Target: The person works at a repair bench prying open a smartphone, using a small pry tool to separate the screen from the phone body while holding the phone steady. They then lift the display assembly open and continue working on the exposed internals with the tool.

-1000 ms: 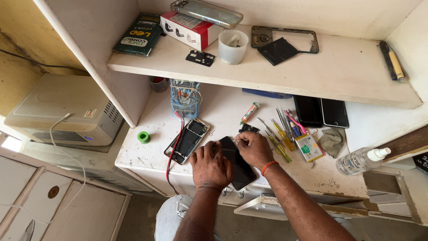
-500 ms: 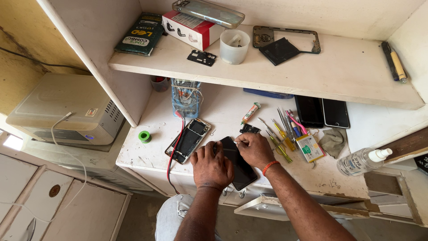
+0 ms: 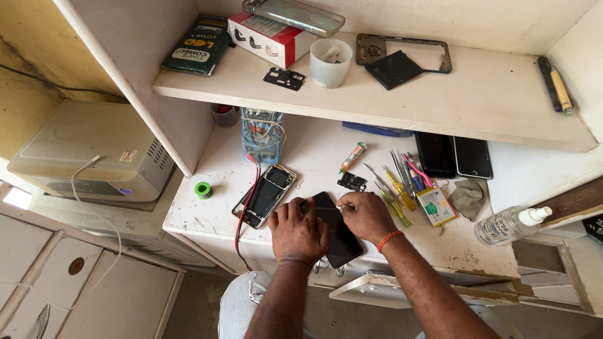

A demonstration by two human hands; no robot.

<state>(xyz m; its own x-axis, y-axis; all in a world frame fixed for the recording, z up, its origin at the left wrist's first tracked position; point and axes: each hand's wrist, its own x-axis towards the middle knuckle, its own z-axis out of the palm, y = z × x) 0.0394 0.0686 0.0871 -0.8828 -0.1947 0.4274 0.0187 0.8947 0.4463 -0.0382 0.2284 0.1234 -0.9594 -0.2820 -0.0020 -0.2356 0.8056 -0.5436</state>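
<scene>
A black phone (image 3: 336, 229) lies face up near the front edge of the white workbench (image 3: 314, 157). My left hand (image 3: 299, 232) presses down on its left side. My right hand (image 3: 364, 215) rests on its upper right edge, fingers pinched on a small thin tool I cannot make out clearly. Just left of my hands lies an opened phone body (image 3: 265, 195) with its insides showing, and red and black wires run across it from a small blue device (image 3: 260, 135) behind.
Screwdrivers and tweezers (image 3: 399, 182), a small yellow pack (image 3: 436, 206), a grey cloth (image 3: 468, 198), a clear bottle (image 3: 509, 225) and two dark phones (image 3: 452, 155) lie to the right. A green tape roll (image 3: 203, 189) sits left. The shelf above holds boxes, a cup, phone frames.
</scene>
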